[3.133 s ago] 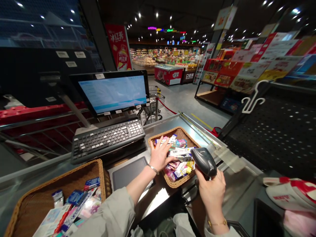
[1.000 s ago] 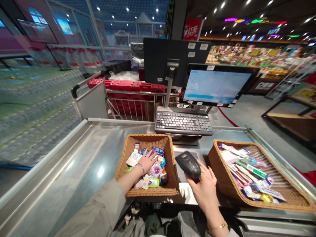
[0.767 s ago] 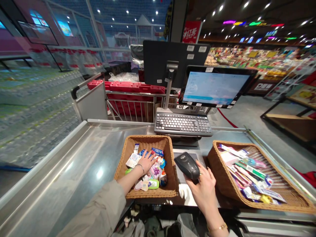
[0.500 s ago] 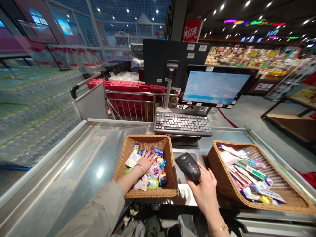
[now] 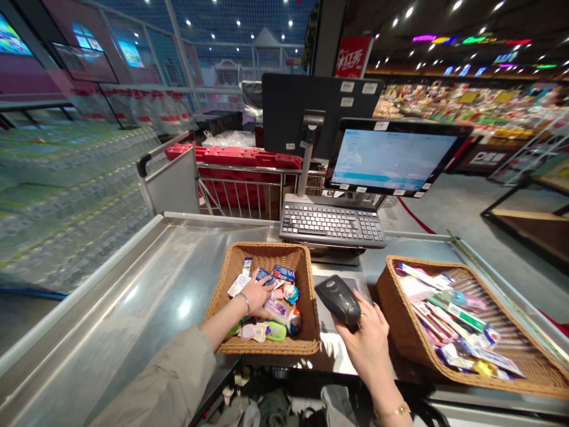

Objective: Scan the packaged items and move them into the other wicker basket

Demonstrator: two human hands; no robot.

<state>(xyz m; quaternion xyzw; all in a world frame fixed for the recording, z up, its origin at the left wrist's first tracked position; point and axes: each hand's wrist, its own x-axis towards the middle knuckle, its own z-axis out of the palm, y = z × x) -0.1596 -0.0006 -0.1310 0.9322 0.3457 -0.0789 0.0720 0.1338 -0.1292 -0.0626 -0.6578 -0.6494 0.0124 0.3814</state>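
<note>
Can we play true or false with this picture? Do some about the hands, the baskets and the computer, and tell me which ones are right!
1. The left hand is inside the left basket. True.
2. The right hand holds a black scanner. True.
3. The left hand is typing. False: its fingers are by a blue packet in the left basket.
4. The left basket is bright red. False: it is brown, like the right basket.
5. A keyboard is in front of the lit screen. True.
</note>
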